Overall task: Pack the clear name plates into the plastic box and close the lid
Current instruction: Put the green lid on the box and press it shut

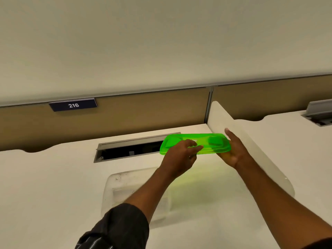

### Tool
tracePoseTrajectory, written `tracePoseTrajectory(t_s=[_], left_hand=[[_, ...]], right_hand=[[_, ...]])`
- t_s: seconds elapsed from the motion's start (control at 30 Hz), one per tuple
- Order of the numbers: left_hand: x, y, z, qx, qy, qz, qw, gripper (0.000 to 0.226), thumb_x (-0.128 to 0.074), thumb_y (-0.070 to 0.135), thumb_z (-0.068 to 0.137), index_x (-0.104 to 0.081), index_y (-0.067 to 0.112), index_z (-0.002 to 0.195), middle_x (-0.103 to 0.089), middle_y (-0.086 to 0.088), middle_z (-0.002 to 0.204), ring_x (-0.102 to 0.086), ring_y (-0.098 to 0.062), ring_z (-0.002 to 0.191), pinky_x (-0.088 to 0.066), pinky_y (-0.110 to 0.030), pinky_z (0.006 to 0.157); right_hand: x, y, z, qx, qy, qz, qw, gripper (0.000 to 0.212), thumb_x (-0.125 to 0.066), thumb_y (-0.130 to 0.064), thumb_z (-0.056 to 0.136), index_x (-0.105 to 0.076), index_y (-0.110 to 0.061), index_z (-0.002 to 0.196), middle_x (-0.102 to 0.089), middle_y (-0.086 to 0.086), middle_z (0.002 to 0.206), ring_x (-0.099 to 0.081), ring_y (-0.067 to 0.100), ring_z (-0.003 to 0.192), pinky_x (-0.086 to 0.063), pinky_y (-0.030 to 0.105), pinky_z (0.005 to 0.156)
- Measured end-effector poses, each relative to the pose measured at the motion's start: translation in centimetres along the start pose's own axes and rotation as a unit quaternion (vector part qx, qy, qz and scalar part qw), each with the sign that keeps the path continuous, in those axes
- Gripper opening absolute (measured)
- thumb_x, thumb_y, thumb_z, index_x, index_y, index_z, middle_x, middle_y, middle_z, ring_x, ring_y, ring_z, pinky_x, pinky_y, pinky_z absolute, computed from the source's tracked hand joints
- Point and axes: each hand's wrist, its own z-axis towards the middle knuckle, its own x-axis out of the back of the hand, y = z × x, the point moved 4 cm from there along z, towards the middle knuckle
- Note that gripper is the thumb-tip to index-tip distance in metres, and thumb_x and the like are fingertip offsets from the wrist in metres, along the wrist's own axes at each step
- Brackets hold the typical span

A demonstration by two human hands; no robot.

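A translucent green lid (212,141) is held in the air above the white desk, roughly level. My left hand (179,155) grips its near left edge, thumb on top. My right hand (233,151) supports its right end from below and behind, fingers spread along the edge. Under my left forearm stands the clear plastic box (125,184), open-topped, with a green tint cast on its right side. Its contents are too faint to make out.
An open cable slot (129,150) with a grey frame lies in the white desk (45,186) behind the box. A white divider panel (260,153) rises just right of my right hand. A beige partition carries a "216" sign (73,105).
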Motion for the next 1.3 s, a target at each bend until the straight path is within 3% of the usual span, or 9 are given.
tracePoseTrajectory(t_s=[0.1,0.23,0.3,0.37,0.57,0.7,0.77,0.9,1.3], left_hand=[[2.6,-2.3,-2.0,0.053,0.004,-0.042,0.998,0.042,-0.073,0.047,0.077,-0.072,0.022,0.111,-0.068,-0.002,0.113,-0.06,-0.017,0.108,-0.05,-0.031,0.09],[7.3,-8.1,-4.5,0.276,0.148,0.02,0.95,0.043,-0.067,0.042,0.084,-0.067,0.008,0.11,-0.066,-0.012,0.11,-0.056,-0.03,0.109,-0.042,-0.037,0.095],[8.8,-12.1,-7.0,0.433,0.11,0.022,0.894,0.044,-0.062,0.039,0.087,-0.061,0.0,0.109,-0.062,-0.022,0.112,-0.055,-0.039,0.108,-0.043,-0.04,0.09],[9.2,-14.9,-9.5,0.507,0.038,-0.024,0.861,0.034,-0.06,0.034,0.088,-0.057,0.001,0.081,-0.065,-0.024,0.099,-0.06,-0.04,0.099,-0.044,-0.036,0.077],[9.8,-17.6,-15.7,0.562,-0.016,-0.024,0.826,0.027,-0.062,0.016,0.083,-0.046,0.007,0.062,-0.05,-0.004,0.067,-0.056,-0.027,0.075,-0.036,-0.026,0.064],[9.8,-17.8,-17.5,0.555,-0.013,-0.017,0.831,0.013,-0.058,0.012,0.085,-0.054,0.002,0.078,-0.062,-0.014,0.091,-0.061,-0.031,0.092,-0.038,-0.027,0.068],[9.5,-18.0,-18.0,0.541,-0.025,0.0,0.841,0.017,-0.057,0.015,0.088,-0.06,-0.002,0.09,-0.063,-0.019,0.104,-0.061,-0.034,0.101,-0.042,-0.03,0.075],[9.0,-18.4,-18.2,0.519,-0.031,0.015,0.854,0.022,-0.055,0.015,0.09,-0.061,-0.005,0.097,-0.064,-0.022,0.108,-0.061,-0.036,0.103,-0.045,-0.033,0.081],[8.2,-20.0,-18.5,0.579,0.02,-0.053,0.813,0.018,-0.06,0.018,0.085,-0.063,0.0,0.089,-0.069,-0.02,0.102,-0.063,-0.037,0.098,-0.042,-0.029,0.072]], right_hand=[[-1.8,2.1,0.2,-0.049,0.015,-0.091,0.995,0.02,-0.044,-0.012,0.095,-0.061,-0.002,0.095,-0.074,0.012,0.073,-0.072,0.021,0.061,-0.06,0.028,0.058],[-4.0,6.6,0.2,-0.097,0.006,-0.137,0.986,0.021,-0.042,-0.006,0.096,-0.061,0.002,0.1,-0.075,0.012,0.071,-0.072,0.02,0.059,-0.06,0.028,0.055],[-5.2,9.1,0.1,-0.096,-0.001,-0.154,0.983,0.02,-0.042,-0.005,0.097,-0.062,0.001,0.099,-0.075,0.013,0.07,-0.072,0.02,0.058,-0.06,0.028,0.053],[-6.2,11.3,0.1,-0.082,0.007,-0.174,0.981,0.017,-0.045,-0.003,0.096,-0.062,-0.001,0.096,-0.072,0.014,0.07,-0.071,0.022,0.056,-0.059,0.029,0.051],[-7.6,15.8,-0.1,0.027,0.076,-0.474,0.877,0.033,-0.058,-0.023,0.093,-0.049,-0.01,0.065,-0.047,0.013,0.067,-0.046,0.022,0.053,-0.043,0.033,0.052],[-8.5,17.8,-0.6,0.082,0.086,-0.653,0.748,0.043,-0.049,-0.037,0.096,-0.043,-0.016,0.06,-0.055,0.011,0.072,-0.058,0.029,0.074,-0.039,0.031,0.067],[-8.6,18.6,-0.7,0.07,0.097,-0.685,0.719,0.04,-0.045,-0.038,0.098,-0.052,-0.01,0.07,-0.063,0.02,0.091,-0.061,0.034,0.094,-0.04,0.033,0.074],[-8.2,19.7,-0.7,0.015,0.105,-0.714,0.692,0.049,-0.037,-0.04,0.1,-0.06,0.003,0.107,-0.061,0.024,0.12,-0.057,0.035,0.113,-0.044,0.036,0.092],[-8.5,19.4,-1.2,-0.002,0.097,-0.733,0.673,0.046,-0.035,-0.036,0.101,-0.059,0.002,0.111,-0.061,0.022,0.12,-0.058,0.036,0.111,-0.046,0.038,0.091]])
